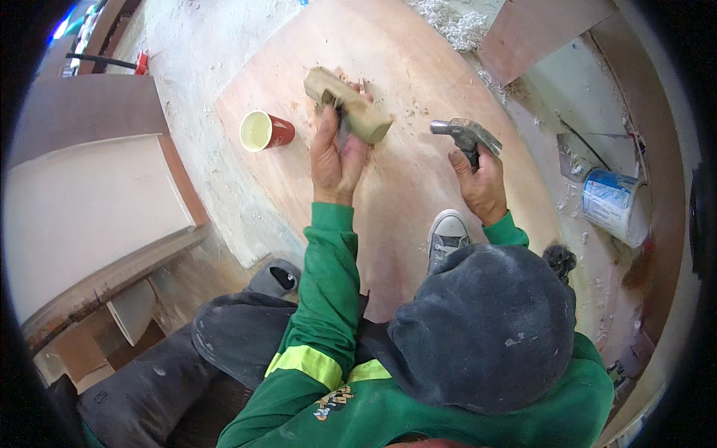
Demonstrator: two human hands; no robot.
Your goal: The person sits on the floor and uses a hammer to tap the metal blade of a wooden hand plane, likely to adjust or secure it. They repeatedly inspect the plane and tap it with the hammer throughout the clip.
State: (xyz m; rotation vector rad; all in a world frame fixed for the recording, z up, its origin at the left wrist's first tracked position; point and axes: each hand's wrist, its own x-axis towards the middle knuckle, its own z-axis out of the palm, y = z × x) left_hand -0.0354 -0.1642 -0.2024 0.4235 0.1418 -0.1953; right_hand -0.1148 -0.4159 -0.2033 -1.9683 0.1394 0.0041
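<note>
My left hand (336, 164) is closed around a wooden hand plane (371, 123), held tilted above a thin curved wood sheet (396, 231). The plane's dark opening faces me, and some of my fingers are hidden behind its body. To the right, my right hand (484, 188) grips a claw hammer (467, 134) close under its metal head. The head points toward the plane, but a gap separates them. Most of the hammer's handle is out of sight. Left of the plane stands a red paper cup (280, 133) with a pale yellow inside.
Wood shavings (455, 26) are heaped at the far edge, with crumbs scattered over the sheet. A white-and-blue bucket (616, 205) lies tilted at the right. My sneaker (448, 235) rests on the sheet, with my bent knee (485, 321) close below. A white panel (89, 216) stands at the left.
</note>
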